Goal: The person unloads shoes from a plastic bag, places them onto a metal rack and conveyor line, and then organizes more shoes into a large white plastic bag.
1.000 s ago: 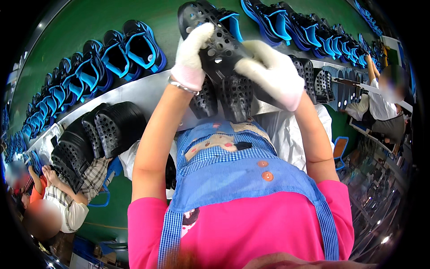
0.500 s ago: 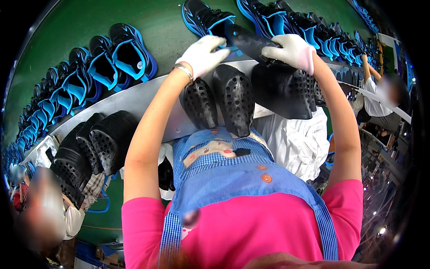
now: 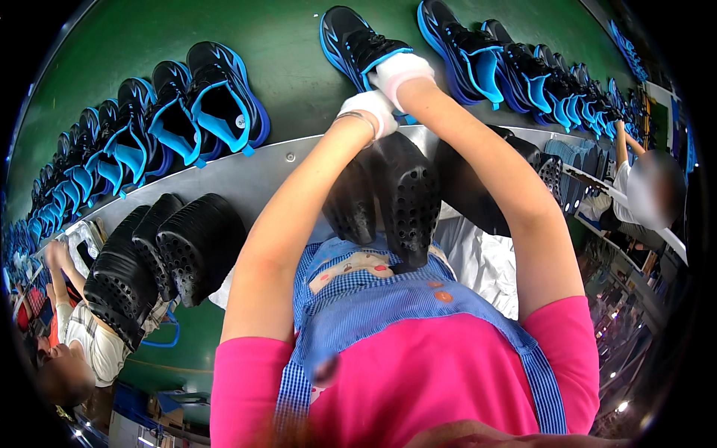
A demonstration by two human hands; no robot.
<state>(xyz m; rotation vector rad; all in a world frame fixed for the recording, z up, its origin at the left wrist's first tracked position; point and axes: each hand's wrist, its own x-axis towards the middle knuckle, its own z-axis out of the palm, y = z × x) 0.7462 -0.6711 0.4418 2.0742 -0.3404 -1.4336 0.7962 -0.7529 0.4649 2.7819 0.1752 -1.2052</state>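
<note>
Black-and-blue sneaker [image 3: 357, 43] lying on its side on the green belt [image 3: 284, 67], toe toward the far edge, gripped at the blue collar by both hands. Left hand [image 3: 367, 109], in a white glove with a thin bracelet at the wrist, closed just below the shoe's opening; right hand [image 3: 399, 72], also gloved in white, clamped on the collar beside it, the two hands touching. Both bare forearms stretched up from a pink shirt [image 3: 418, 381] and a blue checked apron [image 3: 388, 299]. Directly beneath the arms, a pair of black perforated soles [image 3: 396, 198] hanging over the grey metal rim of the counter [image 3: 261, 175], with a larger black sole [image 3: 478, 187] partly hidden behind the right forearm. More black soles [image 3: 160, 254] stacked along the rim to the left. Rows of matching black-and-blue sneakers [image 3: 187, 112] lined up on the belt to the left, and another row [image 3: 515, 71] running off to the right. At lower left, another person [image 3: 82, 336] in a checked shirt with one arm raised toward the rim; at far right, a second person [image 3: 635, 194] in white reaching up to the line. White cloth [image 3: 478, 261] bunched below the soles, near the apron.
</note>
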